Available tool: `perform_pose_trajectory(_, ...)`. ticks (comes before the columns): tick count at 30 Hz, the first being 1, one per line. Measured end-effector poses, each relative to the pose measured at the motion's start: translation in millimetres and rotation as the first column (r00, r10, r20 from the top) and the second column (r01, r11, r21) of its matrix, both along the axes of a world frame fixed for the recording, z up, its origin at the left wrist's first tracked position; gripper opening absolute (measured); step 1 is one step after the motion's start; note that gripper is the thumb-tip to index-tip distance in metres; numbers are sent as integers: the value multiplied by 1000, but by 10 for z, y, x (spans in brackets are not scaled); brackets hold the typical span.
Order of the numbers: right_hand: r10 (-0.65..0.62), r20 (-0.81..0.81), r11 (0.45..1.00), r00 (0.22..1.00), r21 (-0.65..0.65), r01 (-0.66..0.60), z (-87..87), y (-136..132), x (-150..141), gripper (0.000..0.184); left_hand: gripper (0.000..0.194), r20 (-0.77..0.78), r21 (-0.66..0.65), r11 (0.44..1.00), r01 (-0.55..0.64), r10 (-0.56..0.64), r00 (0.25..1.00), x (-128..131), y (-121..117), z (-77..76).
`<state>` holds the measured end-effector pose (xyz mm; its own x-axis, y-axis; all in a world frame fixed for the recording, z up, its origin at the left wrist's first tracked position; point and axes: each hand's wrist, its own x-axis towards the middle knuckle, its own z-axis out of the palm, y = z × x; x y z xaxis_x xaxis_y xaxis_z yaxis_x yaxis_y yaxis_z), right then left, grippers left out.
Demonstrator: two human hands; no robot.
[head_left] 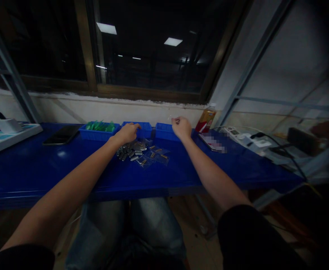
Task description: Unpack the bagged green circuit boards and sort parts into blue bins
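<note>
My left hand [129, 132] reaches over the near edge of the middle blue bin [145, 129], fingers stretched forward and slightly apart. Nothing shows in it, though its underside is hidden. My right hand [182, 126] is raised at the right blue bin [164, 131], thumb and fingers pinched. Faint clear glints beside its fingertips look like a small clear plastic bag [170, 118]. Between the hands, on the blue table, lie a heap of short silvery metal pieces [126, 152] and several small clear bags [161, 158] with brass-coloured pins inside.
A blue bin of green pieces [100, 127] stands left of the middle bin. Farther left are a dark phone [61, 135] and a white power strip [12, 138]. A drink bottle [206, 119], another phone [212, 142] and cabled devices [245, 138] sit at the right. A window wall bounds the back.
</note>
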<state>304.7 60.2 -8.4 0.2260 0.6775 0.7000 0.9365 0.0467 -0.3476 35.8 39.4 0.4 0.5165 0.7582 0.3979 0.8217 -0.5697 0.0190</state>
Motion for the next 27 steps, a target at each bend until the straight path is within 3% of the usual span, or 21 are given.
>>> perform_pose_trajectory(2,38,52,996,998,-78,-34,-34,-65,-318,51,39,-1,3,1000,-1,1,1000,-8,-14,22)
perform_pose_trajectory(5,211,152,969,966,-162,-186,-101,-135,-635,56,37,56,69,997,-25,21,998,-99,17,98)
perform_pose_trajectory(10,366,275,920,889,-253,-300,-139,-201,-650,51,36,231,134,978,-161,127,965,-569,-72,357)
perform_pose_trajectory(13,407,308,907,860,-246,-341,-148,-209,-642,51,37,155,-32,991,-127,130,979,-914,-168,408)
perform_pose_trajectory(16,462,347,885,816,-231,-404,-174,-169,-697,49,35,27,-211,969,-128,137,990,-1121,-134,287)
perform_pose_trajectory(19,491,375,870,786,-253,-423,-203,-90,-734,37,29,-35,-165,979,-120,116,993,-1113,4,90)
perform_pose_trajectory(22,497,372,867,784,-243,-435,-218,-20,-720,33,28,-88,-63,982,-176,170,982,-967,92,-48)
perform_pose_trajectory(27,494,338,869,801,-221,-443,-212,-30,-673,32,30,-79,-51,972,-227,223,972,-794,10,-95)
